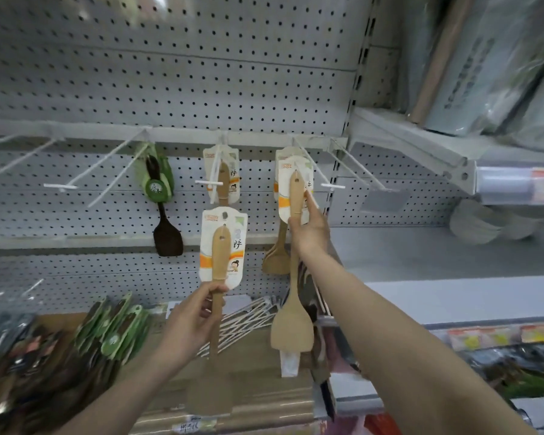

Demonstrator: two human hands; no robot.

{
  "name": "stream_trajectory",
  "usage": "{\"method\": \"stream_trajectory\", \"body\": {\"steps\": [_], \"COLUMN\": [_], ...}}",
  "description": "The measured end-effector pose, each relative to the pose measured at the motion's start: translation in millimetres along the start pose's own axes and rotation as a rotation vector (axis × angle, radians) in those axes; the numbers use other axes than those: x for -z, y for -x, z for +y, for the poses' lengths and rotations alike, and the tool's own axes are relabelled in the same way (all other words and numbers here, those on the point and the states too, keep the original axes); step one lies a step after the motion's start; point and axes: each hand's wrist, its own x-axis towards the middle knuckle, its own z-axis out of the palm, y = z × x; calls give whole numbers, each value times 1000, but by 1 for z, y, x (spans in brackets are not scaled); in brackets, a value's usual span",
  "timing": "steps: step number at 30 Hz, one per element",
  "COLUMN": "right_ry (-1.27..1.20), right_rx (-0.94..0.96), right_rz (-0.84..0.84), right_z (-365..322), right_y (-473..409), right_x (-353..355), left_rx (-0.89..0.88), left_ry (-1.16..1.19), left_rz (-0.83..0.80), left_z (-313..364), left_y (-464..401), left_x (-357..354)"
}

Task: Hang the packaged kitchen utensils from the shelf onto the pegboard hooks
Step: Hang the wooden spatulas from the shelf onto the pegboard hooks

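My left hand grips the handle of a wooden spatula on a white and orange card, held upright below the middle hook. My right hand pinches the card and handle of a second wooden spatula at the right hook, where more carded spatulas hang behind it. One carded wooden utensil hangs on the middle hook. A dark spatula on a green card hangs on a hook to the left.
Grey pegboard with several bare white hooks at left and right. On the shelf below lie green-carded utensils, dark packaged ones and loose white hooks. Rolled goods fill the upper right shelf.
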Motion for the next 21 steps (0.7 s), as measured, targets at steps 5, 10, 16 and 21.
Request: {"method": "stream_trajectory", "body": {"steps": [5, 10, 16, 21], "right_ry": [9, 164, -257, -343], "right_rx": [-48, -32, 316, 592], "right_rz": [37, 7, -228, -231], "right_z": [2, 16, -28, -70], "right_y": [-18, 20, 60, 75], "right_x": [-22, -38, -34, -15], "left_rx": [6, 11, -46, -105], "left_ry": [-20, -12, -20, -47], "left_rz": [100, 144, 193, 187], "left_z": [-9, -13, -8, -1], "left_y": [18, 29, 31, 26], "left_x": [0, -4, -9, -6]}}
